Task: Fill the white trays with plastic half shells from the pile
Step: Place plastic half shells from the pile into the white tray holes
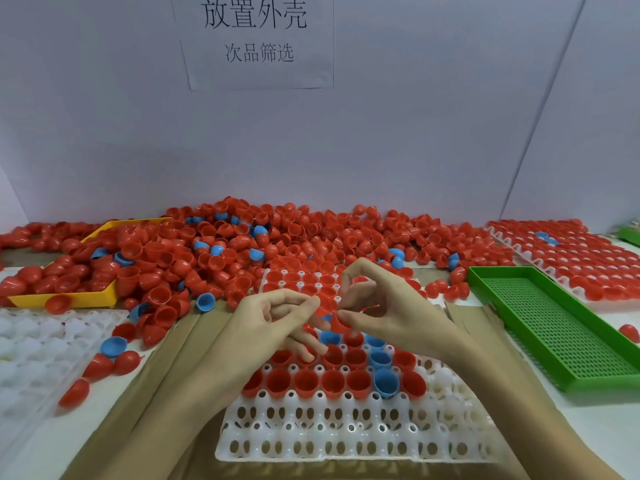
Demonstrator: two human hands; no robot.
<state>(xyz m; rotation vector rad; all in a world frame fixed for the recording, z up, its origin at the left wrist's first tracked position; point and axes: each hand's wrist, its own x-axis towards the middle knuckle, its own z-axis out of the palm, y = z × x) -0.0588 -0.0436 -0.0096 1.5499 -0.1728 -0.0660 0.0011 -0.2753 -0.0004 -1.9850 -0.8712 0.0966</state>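
A white tray (346, 434) lies in front of me, its far and middle rows holding red and blue half shells, its near rows bare. Above its middle my left hand (273, 323) and my right hand (377, 306) meet and pinch a red half shell (334, 320) between fingertips. A thin red plastic strand (370, 308) sticks out by my right fingers. The big pile of red and blue half shells (277, 244) spreads along the wall behind the tray.
A yellow tray (65, 299) of shells sits at the left. An unfilled white tray (38, 351) lies at the near left. A green perforated tray (561, 330) stands at the right, a filled white tray (585, 258) behind it. Loose shells (110, 358) lie on cardboard.
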